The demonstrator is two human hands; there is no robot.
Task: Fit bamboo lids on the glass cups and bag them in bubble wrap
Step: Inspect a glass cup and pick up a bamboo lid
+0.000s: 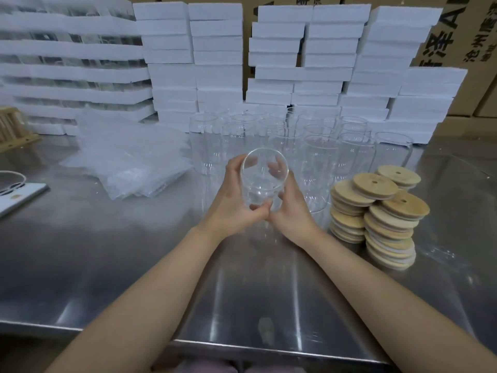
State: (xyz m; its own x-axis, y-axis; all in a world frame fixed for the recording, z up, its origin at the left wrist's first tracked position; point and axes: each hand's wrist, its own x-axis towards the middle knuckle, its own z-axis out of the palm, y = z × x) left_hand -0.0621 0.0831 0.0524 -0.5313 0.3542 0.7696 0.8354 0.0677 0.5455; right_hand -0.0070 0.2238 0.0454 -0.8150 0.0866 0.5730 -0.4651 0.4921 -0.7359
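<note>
Hands meet at the centre of the frame, both wrapped round one glass cup (pixel 259 184): the left hand (pixel 234 203) curls about its left wall and base, the right hand (pixel 291 211) cups the other side with its fingers showing through the glass. The cup is lifted off the steel table (pixel 134 251) and tipped so that its open mouth faces the wearer. It has no lid on it, so by my reckoning this one is at the very first step. Just right of the hands, the stacks of bamboo lids (pixel 376 214) stand tall and look barely drawn upon. Just behind the hands, a crowd of bare glass cups (pixel 317 141) waits, none of them capped as far as I can tell. To the left of centre lies a loose heap of bubble wrap bags (pixel 129 162), flat and apparently unfilled. I see no lidded or bagged cup anywhere on the table, so nearly all the work seems to lie ahead: lid this cup, slip it into a bag, then repeat for the rest. White foam boxes (pixel 215 49) are stacked across the top of the frame, with cardboard cartons (pixel 457 36) at the upper right.
</note>
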